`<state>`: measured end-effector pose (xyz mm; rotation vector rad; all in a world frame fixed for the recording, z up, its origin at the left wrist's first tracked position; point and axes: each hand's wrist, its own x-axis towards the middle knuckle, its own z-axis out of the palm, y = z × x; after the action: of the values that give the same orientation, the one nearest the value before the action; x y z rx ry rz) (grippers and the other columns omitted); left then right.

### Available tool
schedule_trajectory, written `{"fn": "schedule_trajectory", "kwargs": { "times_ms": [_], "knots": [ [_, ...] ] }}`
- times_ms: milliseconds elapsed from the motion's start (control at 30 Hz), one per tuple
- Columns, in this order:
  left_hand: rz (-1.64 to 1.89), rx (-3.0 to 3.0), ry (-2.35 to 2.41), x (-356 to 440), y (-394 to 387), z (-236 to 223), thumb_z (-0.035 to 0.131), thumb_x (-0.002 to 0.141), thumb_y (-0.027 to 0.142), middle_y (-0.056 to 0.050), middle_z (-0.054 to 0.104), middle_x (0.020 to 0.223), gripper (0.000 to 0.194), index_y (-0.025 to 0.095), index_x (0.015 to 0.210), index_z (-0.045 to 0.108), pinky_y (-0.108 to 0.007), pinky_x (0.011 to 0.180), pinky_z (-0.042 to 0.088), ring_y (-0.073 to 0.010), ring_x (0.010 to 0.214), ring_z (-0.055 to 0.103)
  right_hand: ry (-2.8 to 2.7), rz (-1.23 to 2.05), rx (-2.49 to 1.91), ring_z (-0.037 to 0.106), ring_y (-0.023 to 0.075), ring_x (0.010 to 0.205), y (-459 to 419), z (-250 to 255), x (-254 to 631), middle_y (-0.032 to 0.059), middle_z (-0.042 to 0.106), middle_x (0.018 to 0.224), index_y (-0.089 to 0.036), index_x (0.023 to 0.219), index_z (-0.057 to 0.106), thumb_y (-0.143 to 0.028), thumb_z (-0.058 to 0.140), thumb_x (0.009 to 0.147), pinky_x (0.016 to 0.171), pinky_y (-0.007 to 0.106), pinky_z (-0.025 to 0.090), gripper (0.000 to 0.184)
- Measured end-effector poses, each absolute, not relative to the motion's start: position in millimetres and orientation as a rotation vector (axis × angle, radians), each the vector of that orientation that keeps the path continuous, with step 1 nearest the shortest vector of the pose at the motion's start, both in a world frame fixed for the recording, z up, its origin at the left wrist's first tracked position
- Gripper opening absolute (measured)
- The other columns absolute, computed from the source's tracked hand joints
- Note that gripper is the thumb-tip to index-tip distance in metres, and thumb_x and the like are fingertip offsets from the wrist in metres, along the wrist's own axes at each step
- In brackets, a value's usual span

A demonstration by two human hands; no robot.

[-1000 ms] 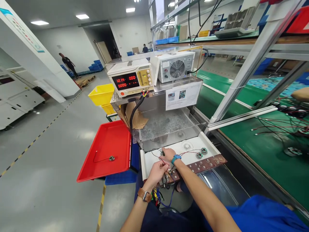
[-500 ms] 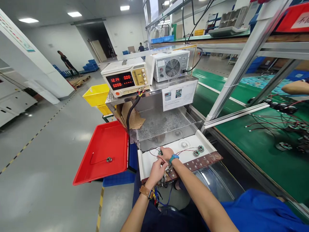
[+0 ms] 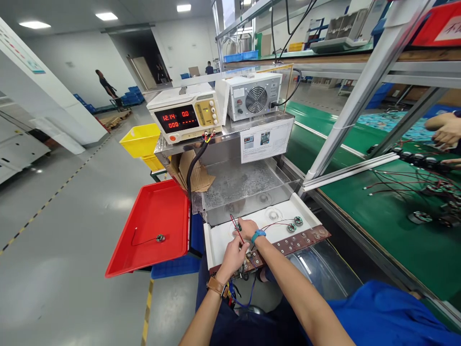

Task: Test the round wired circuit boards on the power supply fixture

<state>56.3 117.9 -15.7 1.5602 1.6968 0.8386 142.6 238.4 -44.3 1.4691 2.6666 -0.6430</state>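
My right hand [image 3: 248,228], a blue band at its wrist, is closed around a small round motor [image 3: 238,226] with a green circuit board, over the white tray [image 3: 218,247]. Red and dark wires [image 3: 236,226] rise from between my hands. My left hand [image 3: 235,255], with a brown watch strap at the wrist, pinches the wires close to the tray's front edge; its fingertips partly hide the wire ends. To the right of my hands, two similar motors [image 3: 294,224] with leads lie in the tray. A brown strip [image 3: 284,247] with metal studs runs along the front.
Behind the tray stands a power supply [image 3: 182,115] with lit red digits, beside a grey unit with a fan [image 3: 256,98]. A red tray [image 3: 144,254] at left holds one motor [image 3: 160,238]. At right, a co-worker's hands [image 3: 446,132] are above a green belt [image 3: 392,216] with motors.
The wires at my hands swing from a loop out to the left into a steeper, upright line. My hands stay nearly in place. A co-worker's hands come further into view at right.
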Motion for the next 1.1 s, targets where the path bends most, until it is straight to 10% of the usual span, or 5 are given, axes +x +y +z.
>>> {"fn": "schedule_trajectory", "kwargs": {
  "times_ms": [1100],
  "knots": [
    [0.641,1.593,1.792,58,115,-15,0.051,0.084,0.025,-0.008,0.069,0.091,0.008,0.021,0.089,0.056,-0.033,0.076,0.041,-0.0244,0.087,0.061,2.706,-0.732,1.490,0.067,0.0246,0.089,232,-44,139,0.0103,0.071,0.092,-0.019,0.106,0.057,-0.040,0.060,0.080,0.070,0.028,0.039,0.034]
  ]
}}
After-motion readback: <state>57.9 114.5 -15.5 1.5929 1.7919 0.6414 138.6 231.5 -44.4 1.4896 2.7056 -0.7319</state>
